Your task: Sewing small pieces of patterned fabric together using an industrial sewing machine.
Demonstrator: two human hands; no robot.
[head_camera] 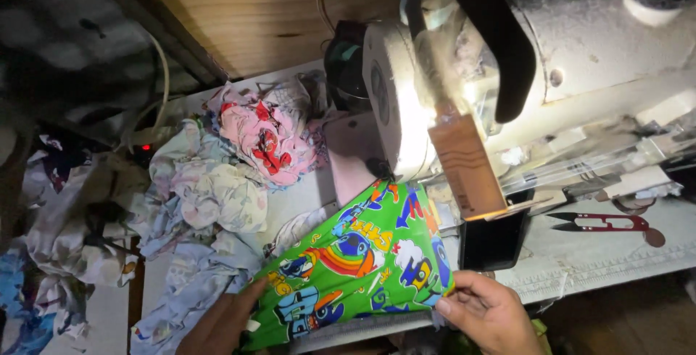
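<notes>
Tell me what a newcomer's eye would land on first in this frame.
The bright green cartoon-print fabric at bottom centre, held by the left hand and the right hand, stands out most. Above it looms the white sewing machine, lit at its needle end. Left of the fabric lies a heap of pale printed fabric pieces, and red thread snips rest on the table to the right.

Single head-worn view, looking steeply down and slightly forward over the bench [580,261], close in. Sewing machine [536,72] fills the frame from 12 to 3 o'clock, very near the lens; both hands [487,311] enter at 6 o'clock along the bottom edge. Heaped cloth scraps [217,181] lie toward 9 o'clock, the wooden wall [275,7] at 11.
</notes>
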